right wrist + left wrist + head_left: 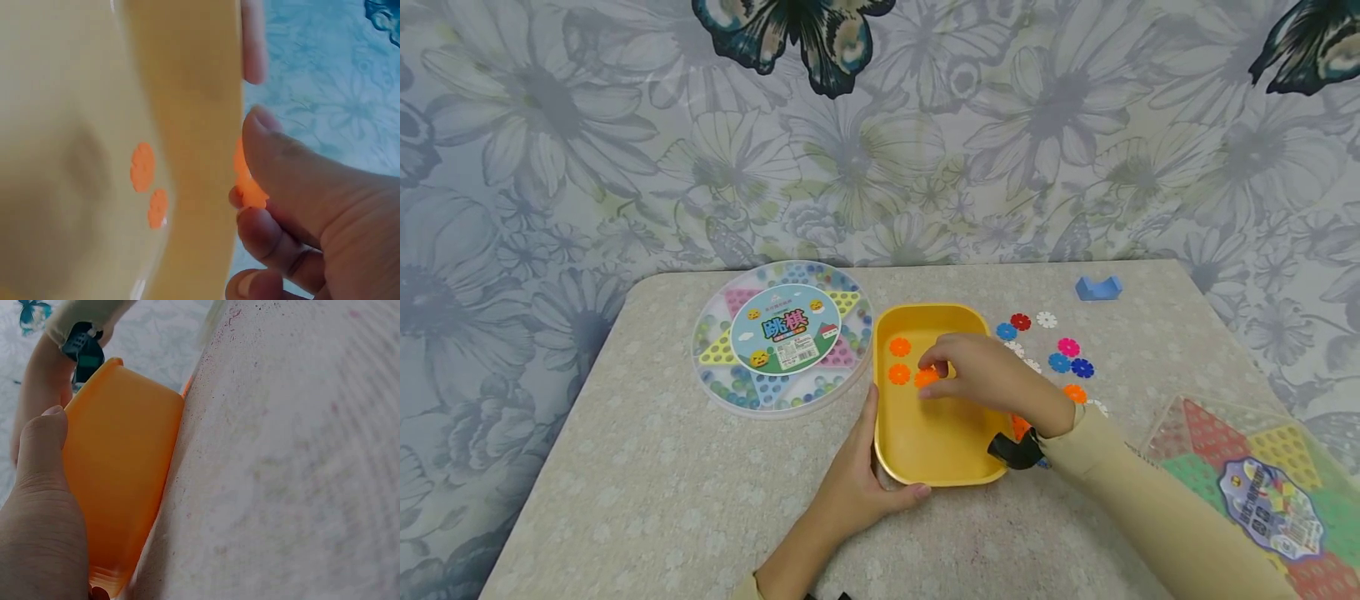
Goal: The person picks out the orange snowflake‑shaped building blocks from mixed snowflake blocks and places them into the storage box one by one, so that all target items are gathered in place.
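Tray (pixel 925 442) with two orange discs (pixel 899 374), left hand (pixel 857 487) gripping its near corner, right hand (pixel 976 372) pinching a third disc (pixel 252 192) above.

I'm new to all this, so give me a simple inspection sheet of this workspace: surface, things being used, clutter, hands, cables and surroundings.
Surface: pale patterned table.
Things in use: yellow tray with two orange pieces lying inside; loose flower-shaped pieces in several colours to its right.
Clutter: round game box left of the tray; flat case at the right, partly behind the sleeve; blue block near the far edge.
Left hand: holds the tray's near left corner.
Right hand: over the tray, fingers pinching another orange piece; black strap at the wrist.
Cables: nothing seen.
Surroundings: backdrop printed with flowers and butterflies.
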`<state>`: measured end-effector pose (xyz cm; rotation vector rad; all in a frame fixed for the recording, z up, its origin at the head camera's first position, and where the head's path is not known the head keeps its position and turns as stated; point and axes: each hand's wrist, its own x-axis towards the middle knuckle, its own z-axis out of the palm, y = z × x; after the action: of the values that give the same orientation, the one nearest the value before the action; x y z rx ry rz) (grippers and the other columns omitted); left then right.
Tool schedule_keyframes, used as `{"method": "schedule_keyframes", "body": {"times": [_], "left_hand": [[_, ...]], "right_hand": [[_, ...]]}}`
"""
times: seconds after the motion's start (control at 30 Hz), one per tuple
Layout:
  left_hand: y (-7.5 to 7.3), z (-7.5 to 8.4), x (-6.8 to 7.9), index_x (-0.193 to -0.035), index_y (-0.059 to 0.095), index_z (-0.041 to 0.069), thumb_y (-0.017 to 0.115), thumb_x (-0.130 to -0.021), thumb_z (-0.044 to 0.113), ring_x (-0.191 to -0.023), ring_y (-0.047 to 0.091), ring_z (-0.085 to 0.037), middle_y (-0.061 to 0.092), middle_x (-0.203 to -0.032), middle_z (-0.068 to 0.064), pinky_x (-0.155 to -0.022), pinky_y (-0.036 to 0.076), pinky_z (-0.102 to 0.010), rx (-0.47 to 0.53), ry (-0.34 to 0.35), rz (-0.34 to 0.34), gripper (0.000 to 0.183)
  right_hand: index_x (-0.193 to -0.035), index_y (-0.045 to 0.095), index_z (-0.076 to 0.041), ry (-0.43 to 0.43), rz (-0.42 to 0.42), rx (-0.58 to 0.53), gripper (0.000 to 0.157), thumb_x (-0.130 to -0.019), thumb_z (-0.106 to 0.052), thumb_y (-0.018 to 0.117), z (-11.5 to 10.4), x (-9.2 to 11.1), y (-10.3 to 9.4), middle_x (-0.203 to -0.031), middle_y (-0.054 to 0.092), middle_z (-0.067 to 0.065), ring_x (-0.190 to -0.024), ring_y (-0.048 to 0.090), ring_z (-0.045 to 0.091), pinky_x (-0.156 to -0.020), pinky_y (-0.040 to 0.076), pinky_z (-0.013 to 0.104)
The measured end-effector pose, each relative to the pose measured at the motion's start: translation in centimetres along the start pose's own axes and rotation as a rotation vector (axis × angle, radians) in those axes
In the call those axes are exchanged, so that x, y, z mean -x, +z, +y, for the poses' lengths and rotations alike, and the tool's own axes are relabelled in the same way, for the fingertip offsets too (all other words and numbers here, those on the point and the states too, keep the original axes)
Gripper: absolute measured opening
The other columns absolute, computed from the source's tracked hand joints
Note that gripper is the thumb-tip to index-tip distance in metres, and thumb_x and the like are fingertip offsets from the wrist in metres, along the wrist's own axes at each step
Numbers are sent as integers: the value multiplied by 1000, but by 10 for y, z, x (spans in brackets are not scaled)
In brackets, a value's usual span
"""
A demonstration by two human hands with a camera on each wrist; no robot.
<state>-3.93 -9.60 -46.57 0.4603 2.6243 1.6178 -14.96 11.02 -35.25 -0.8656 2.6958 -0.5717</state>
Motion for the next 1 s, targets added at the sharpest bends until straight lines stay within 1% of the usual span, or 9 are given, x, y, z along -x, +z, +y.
{"method": "schedule_keyframes", "body": {"times": [0.13, 0.27, 0.4, 0.5, 0.67, 0.8, 1.0], "left_hand": [[-1, 1, 0, -160, -6, 25, 82, -71, 59, -150, 30, -21, 14, -168, -3, -116, 35, -51, -1, 0, -3, 130], [-2, 1, -1, -160, -7, 26, 82, -72, 58, -151, 28, -20, 13, -168, -1, -117, 33, -51, 9, -2, -7, 130], [-2, 2, -1, -160, -7, 27, 82, -72, 58, -151, 26, -20, 12, -168, -1, -117, 32, -52, 5, -1, -10, 130], [-2, 2, -1, -160, -8, 27, 82, -72, 59, -151, 27, -20, 12, -168, -1, -117, 33, -52, -4, -2, -12, 130], [-2, 3, -1, -160, -7, 26, 82, -72, 60, -151, 28, -21, 13, -168, -3, -116, 34, -53, -3, -10, -10, 130], [-2, 3, -1, -160, -7, 27, 82, -71, 60, -150, 28, -22, 14, -168, -3, -116, 33, -53, -3, -13, -8, 130], [-2, 3, -1, -160, -7, 30, 83, -71, 57, -151, 27, -21, 13, -168, -2, -117, 32, -52, 4, -28, -8, 130]], "right_hand": [[-105, 74, -12, 16, -57, 26, 36, -82, -39, 80, -4, -14, 7, -82, 60, -5, -76, 53, 12, -74, 47, 26], [-102, 75, -11, 31, -83, 33, 36, -81, -40, 81, -4, -25, 19, -78, 61, -5, -74, 53, 12, -73, 47, 26], [-98, 74, -12, 38, -108, 13, 33, -80, -39, 82, -3, -31, 30, -76, 61, -6, -73, 54, 12, -74, 48, 27], [-97, 73, -12, 33, -120, -4, 32, -80, -37, 82, -2, -33, 38, -75, 61, -7, -72, 54, 12, -74, 48, 26], [-96, 72, -15, 27, -82, 2, 32, -78, -38, 84, 0, -35, 46, -71, 59, -7, -69, 53, 12, -69, 46, 26], [-92, 72, -16, 43, -50, 16, 31, -75, -38, 86, 0, -36, 50, -71, 60, -9, -68, 53, 11, -67, 47, 25], [-81, 69, -18, 67, -33, 23, 28, -74, -38, 87, 0, -37, 52, -70, 61, -9, -67, 53, 13, -65, 46, 26]]}}
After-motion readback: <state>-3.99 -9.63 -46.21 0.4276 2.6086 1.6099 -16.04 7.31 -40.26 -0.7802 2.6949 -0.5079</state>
